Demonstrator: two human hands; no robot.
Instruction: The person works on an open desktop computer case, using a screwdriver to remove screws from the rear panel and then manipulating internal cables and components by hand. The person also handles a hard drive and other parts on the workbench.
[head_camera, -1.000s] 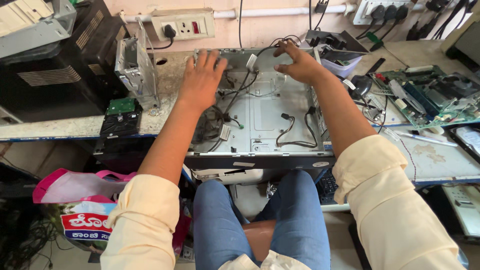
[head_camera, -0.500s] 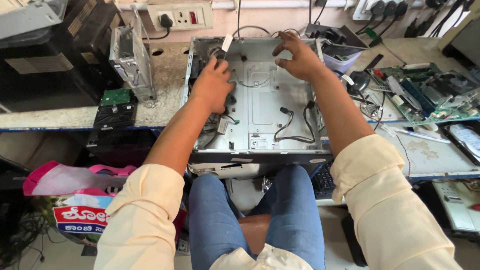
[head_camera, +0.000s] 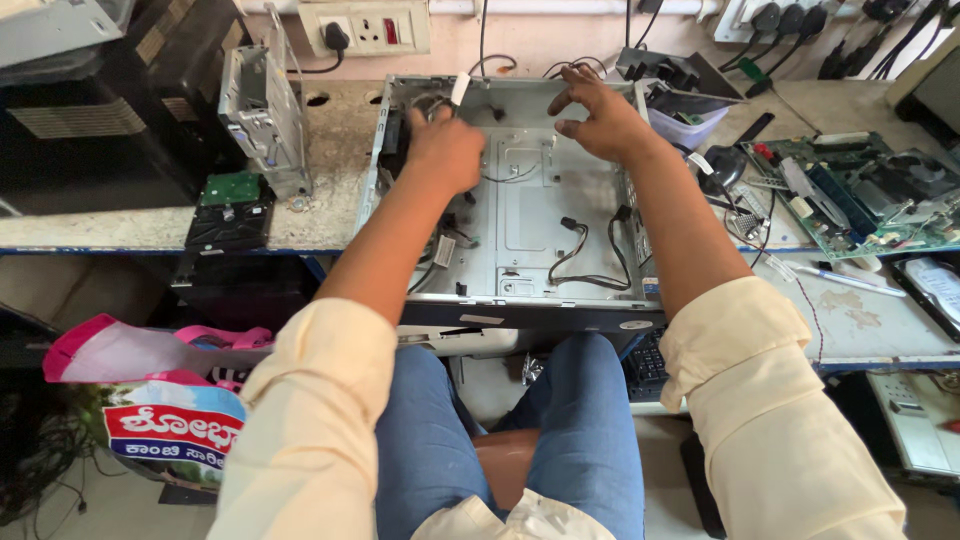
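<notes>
An open grey computer case (head_camera: 520, 210) lies flat on the bench in front of me, with loose black cables (head_camera: 590, 250) on its metal floor. My left hand (head_camera: 445, 150) is a closed fist in the case's far left corner, gripping a cable whose white connector (head_camera: 460, 88) sticks up above the knuckles. Hovering over the far right part of the case is my right hand (head_camera: 600, 115), fingers curled and apart, with nothing in it. My knees in blue jeans are below the bench edge.
A metal drive cage (head_camera: 262, 105) and a hard drive (head_camera: 232, 190) sit left of the case, beside a black tower (head_camera: 90, 110). Green circuit boards (head_camera: 870, 190) and a mouse (head_camera: 725, 165) lie to the right. A wall socket (head_camera: 365, 28) is behind. A pink-handled bag (head_camera: 150, 400) stands below left.
My left hand went from flat and spread on the case's far left to a fist around the cable. My right hand came off the far edge and now hovers over the case.
</notes>
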